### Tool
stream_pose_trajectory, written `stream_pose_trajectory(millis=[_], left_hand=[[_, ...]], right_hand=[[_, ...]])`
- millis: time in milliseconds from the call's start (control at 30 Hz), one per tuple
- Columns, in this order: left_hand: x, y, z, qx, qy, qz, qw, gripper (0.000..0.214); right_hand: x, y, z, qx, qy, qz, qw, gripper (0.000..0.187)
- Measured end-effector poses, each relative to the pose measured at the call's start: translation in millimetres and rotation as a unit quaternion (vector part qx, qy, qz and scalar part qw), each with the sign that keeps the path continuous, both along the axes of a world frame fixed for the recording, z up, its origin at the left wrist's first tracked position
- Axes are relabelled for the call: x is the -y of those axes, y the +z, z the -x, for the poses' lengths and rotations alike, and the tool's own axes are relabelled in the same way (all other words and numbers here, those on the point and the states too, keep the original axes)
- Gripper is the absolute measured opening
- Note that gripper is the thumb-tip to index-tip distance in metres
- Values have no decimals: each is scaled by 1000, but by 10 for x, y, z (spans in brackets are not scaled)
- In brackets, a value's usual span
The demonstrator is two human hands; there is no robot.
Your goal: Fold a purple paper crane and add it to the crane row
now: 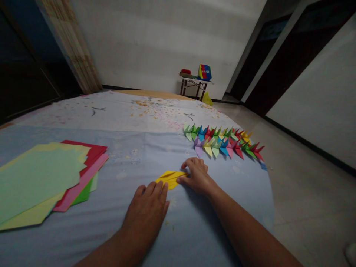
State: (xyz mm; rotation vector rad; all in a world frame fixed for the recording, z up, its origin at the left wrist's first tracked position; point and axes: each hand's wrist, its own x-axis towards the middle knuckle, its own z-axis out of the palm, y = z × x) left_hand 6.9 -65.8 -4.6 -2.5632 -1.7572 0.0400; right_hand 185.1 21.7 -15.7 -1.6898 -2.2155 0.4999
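- In a dim room, a white wall (155, 44) rises at the far side, a bamboo curtain (71, 44) hangs at the left, and a pale tiled floor (306, 207) runs along the right.
- A large round table (155, 94) fills the foreground, its wooden top showing at the far edge, covered by a white floral cloth (116, 111) and a light blue cloth (116, 167).
- Against the wall stands a small folding table (194, 83) holding a multicoloured box (204, 72) and a red item (185, 71), with a yellow bag (207, 99) just below.
- A loose stack of coloured paper sheets (47, 181) in green, yellow, pink and red lies on the blue cloth at the left.
- Two uneven rows of origami cranes (222, 142) in many colours sit on the cloth at the right, beyond the hands.
- The left hand (147, 207) lies flat, fingers slightly spread, fingertips touching the near edge of the paper.
- The right hand (196, 176) curves over the paper's right end, pinching it between thumb and forefinger.
- A folded yellow paper (170, 179) lies flat on the blue cloth between the hands, just short of the cranes.
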Motion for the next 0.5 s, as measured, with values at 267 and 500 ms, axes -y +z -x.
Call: stream_pose_trajectory(millis=[267,500], left_hand=[[13,-217,-4,50,3,-44,998,46],[-48,-184,-7,73,12,-62,995,49]], right_hand=[[-30,65,-102,-60,70,-105,990,23],[16,-49,48,28,144,-121,982,33]])
